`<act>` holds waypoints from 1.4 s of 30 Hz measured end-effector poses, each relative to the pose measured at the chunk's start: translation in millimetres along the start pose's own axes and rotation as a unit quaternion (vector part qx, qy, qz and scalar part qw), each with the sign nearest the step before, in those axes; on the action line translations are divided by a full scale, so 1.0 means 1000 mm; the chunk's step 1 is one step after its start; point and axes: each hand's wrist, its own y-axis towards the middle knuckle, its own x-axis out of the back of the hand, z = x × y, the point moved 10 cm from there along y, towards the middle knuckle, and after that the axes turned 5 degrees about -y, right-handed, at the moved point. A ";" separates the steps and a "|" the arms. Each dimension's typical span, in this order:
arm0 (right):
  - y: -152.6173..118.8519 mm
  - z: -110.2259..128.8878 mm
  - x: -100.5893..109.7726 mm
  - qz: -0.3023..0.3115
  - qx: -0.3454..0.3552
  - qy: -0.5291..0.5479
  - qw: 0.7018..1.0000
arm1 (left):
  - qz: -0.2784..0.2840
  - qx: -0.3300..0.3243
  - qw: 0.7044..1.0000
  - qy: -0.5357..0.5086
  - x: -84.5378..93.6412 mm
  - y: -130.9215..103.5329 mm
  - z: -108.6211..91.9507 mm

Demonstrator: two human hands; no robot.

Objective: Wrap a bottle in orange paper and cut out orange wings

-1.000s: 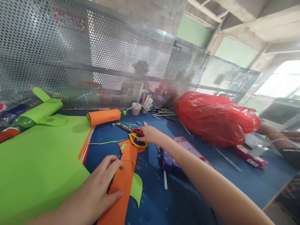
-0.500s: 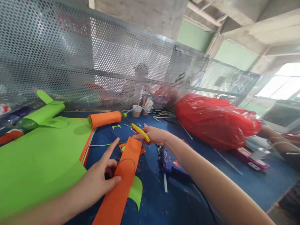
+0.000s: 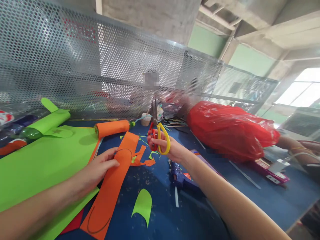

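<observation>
My left hand pinches the left edge of a long orange paper strip, which bears drawn curved lines near its top and bottom. In my right hand are scissors with one red and one yellow handle, their blades pointing up. Orange scraps lie between the strip and the scissors. A green cut paper piece rests on the blue table, right of the strip.
Green sheets cover the left side. Behind them lie a green-wrapped bottle and an orange-wrapped bottle. A blue glue gun and a red bag are at the right. Another person's arm shows beyond the bag.
The scissors have turned upright and risen slightly. The orange strip has shifted left with my left hand, uncovering its lower drawn curve and the whole green piece.
</observation>
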 end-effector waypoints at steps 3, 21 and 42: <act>-0.012 -0.012 -0.016 0.018 -0.013 0.000 1.000 | -0.006 -0.006 1.000 -0.018 0.000 0.000 0.000; -0.086 -0.003 -0.072 0.062 0.024 -0.434 0.899 | -0.045 -0.079 0.988 -0.122 -0.018 -0.027 -0.029; -0.093 0.020 -0.087 0.052 0.118 -0.481 0.867 | -0.050 -0.082 0.991 -0.098 -0.026 -0.037 -0.029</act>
